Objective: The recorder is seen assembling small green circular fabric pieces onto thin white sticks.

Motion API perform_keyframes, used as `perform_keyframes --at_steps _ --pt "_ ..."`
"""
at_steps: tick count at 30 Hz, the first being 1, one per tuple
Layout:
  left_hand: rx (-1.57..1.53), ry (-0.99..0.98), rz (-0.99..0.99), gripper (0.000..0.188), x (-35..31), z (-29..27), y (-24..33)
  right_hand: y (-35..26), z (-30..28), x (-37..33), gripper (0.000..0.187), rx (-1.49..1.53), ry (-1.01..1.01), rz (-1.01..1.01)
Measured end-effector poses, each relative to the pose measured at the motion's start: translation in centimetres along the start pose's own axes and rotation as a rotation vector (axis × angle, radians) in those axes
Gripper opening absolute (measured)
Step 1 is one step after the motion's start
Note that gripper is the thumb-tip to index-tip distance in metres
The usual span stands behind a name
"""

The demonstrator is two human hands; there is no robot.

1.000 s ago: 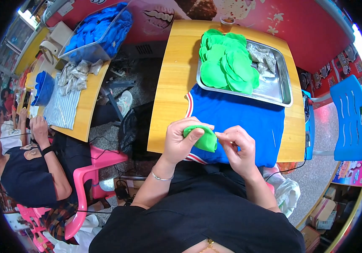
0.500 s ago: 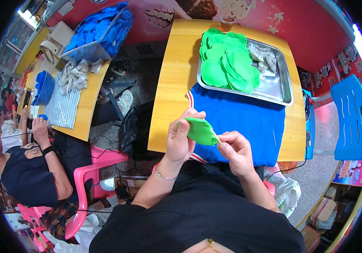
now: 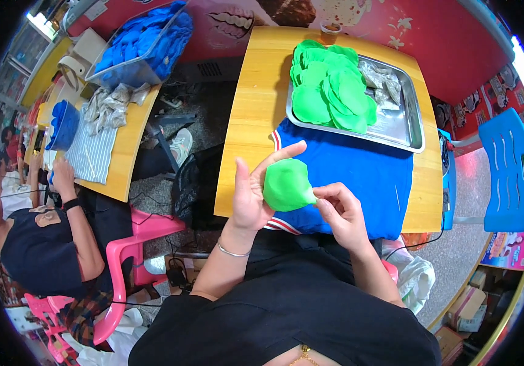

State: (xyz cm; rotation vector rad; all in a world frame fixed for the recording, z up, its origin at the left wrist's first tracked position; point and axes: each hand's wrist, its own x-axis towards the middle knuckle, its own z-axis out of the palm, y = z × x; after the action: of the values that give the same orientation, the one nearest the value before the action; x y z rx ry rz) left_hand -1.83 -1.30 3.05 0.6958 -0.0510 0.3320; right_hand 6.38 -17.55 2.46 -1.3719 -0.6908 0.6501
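A rounded green fabric piece [image 3: 289,185], puffed like a small pouch, lies against the palm of my left hand [image 3: 249,196]. That hand is open, thumb and fingers stretched apart. My right hand [image 3: 342,213] pinches at the pouch's narrow right corner, on a thin pale stick whose end barely shows between thumb and forefinger. Beneath both hands a blue cloth [image 3: 359,183] with a red-and-white striped edge covers part of the table. Beyond it, a metal tray [image 3: 403,129] holds a heap of similar green pieces [image 3: 329,85] and small clear bags of greyish filling [image 3: 384,85].
A cup of brown drink [image 3: 329,33] stands at the far edge of the wooden table [image 3: 246,110]. At left, a co-worker [image 3: 42,250] sits by another table with a bin of blue pieces [image 3: 143,52]. A blue chair [image 3: 506,171] is at right.
My left fingers have unfolded from around the green pouch and spread out. The pouch has turned from edge-on to show its broad face. My right hand still pinches at its corner.
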Motion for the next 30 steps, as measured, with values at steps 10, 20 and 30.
perform_keyframes --at_steps 10,20,30 --pt "0.408 -0.053 0.132 0.023 0.0 -1.2 0.0 0.5 -0.6 -0.2 0.013 0.438 -0.210 0.321" --pt "0.423 -0.032 0.264 0.006 0.2 -0.6 0.0 -0.8 0.6 -0.4 0.020 0.200 0.008 0.106" --pt "0.502 -0.027 0.225 0.008 -0.1 -1.1 0.3 -0.8 0.2 -0.7 0.030 0.168 -0.016 0.032"
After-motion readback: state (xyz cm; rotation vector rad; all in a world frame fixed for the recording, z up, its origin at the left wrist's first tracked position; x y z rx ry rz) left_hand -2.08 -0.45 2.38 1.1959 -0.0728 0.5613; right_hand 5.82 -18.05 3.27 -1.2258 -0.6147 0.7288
